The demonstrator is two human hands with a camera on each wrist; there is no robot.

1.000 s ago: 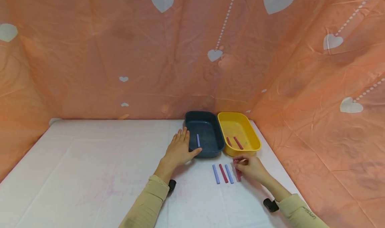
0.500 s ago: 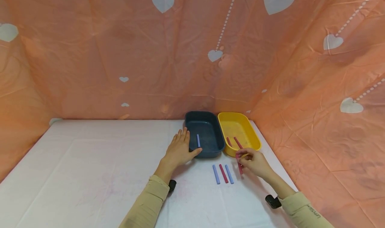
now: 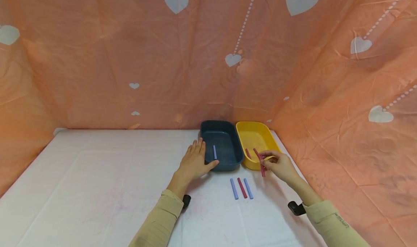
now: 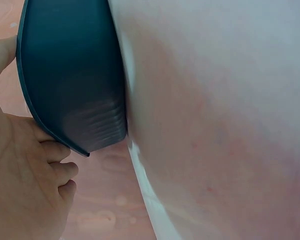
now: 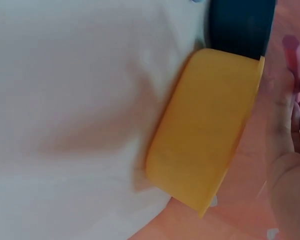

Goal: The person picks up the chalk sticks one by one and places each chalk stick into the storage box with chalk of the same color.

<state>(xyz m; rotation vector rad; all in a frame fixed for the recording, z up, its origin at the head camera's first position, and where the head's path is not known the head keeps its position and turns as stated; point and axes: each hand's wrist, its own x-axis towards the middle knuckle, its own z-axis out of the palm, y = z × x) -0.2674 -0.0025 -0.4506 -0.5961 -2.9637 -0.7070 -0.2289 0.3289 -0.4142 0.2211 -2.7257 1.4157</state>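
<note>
My right hand [image 3: 281, 168] pinches a red chalk stick [image 3: 262, 170] between thumb and fingers above the near edge of the yellow tray [image 3: 277, 151]. In the right wrist view the chalk's end [image 5: 292, 52] sticks out past the fingers. Two other red chalk sticks [image 3: 248, 153] lie in that tray. My left hand [image 3: 192, 163] rests, fingers extended, on the left rim of the dark blue tray [image 3: 231, 164], its thumb at the near rim. Inside lies one blue chalk stick [image 3: 214, 152]. Fingers also touch the rim in the left wrist view.
On the white table [image 3: 97, 189], in front of the trays, two blue chalk sticks [image 3: 234, 189] lie with a red one [image 3: 242, 188] between them. Both trays stand side by side near the orange curtain [image 3: 156, 58], which also hangs along the right edge.
My right hand has lifted the red chalk stick from the right end of the row and carried it up and forward to the yellow tray. My left hand has stayed put.
</note>
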